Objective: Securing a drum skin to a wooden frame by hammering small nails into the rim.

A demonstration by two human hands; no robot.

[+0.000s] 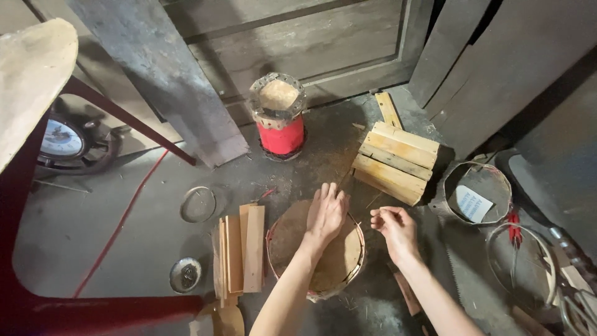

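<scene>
Head view shows your left hand (326, 213) lying flat, fingers together, on the round wooden board (339, 255) on the floor. Your right hand (393, 227) hovers just beside it, fingers curled and pinched; whether it holds anything you cannot tell. Thin wooden slats (244, 249) lie left of the board, a slatted block (394, 162) beyond, a red can (281, 134) further back, and a hoop (477, 193) to the right.
</scene>
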